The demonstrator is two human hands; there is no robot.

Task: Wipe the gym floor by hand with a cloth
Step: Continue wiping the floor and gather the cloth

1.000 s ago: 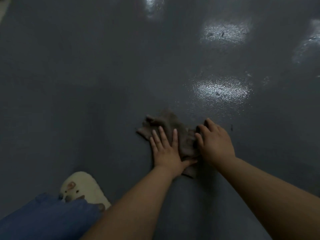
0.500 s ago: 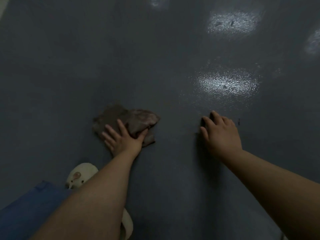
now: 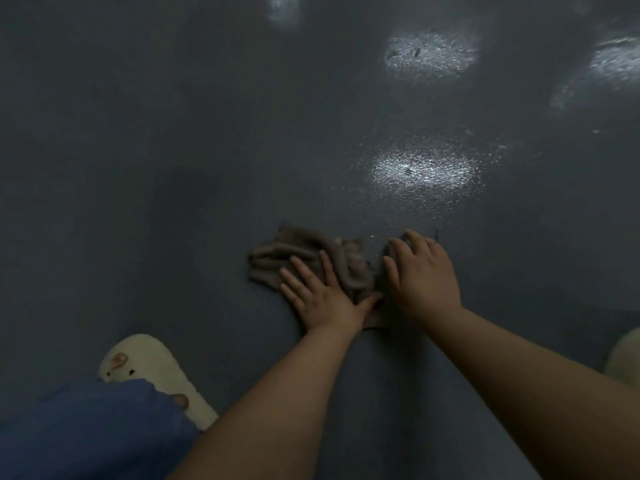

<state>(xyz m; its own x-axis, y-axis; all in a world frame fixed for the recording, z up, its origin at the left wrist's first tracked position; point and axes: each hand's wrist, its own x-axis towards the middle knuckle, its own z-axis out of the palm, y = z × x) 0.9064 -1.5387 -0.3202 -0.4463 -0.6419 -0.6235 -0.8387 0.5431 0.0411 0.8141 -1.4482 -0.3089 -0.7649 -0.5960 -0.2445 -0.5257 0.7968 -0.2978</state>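
Note:
A crumpled brown cloth point(image 3: 304, 252) lies bunched on the dark grey gym floor point(image 3: 173, 168) in the middle of the head view. My left hand point(image 3: 322, 296) presses flat on the cloth's near part, fingers straight and spread. My right hand point(image 3: 420, 273) rests palm down on the floor just right of the cloth, at its right edge; its fingertips bend slightly onto the floor.
A cream slipper point(image 3: 152, 372) on my foot sits at the lower left, partly under a blue trouser leg point(image 3: 86, 431). Another pale slipper point(image 3: 625, 358) shows at the right edge. Bright wet-looking light patches point(image 3: 419, 171) shine on the floor beyond the cloth.
My left hand has slid the cloth from the left back to the right, up against my right hand. The right hand has stayed about where it was.

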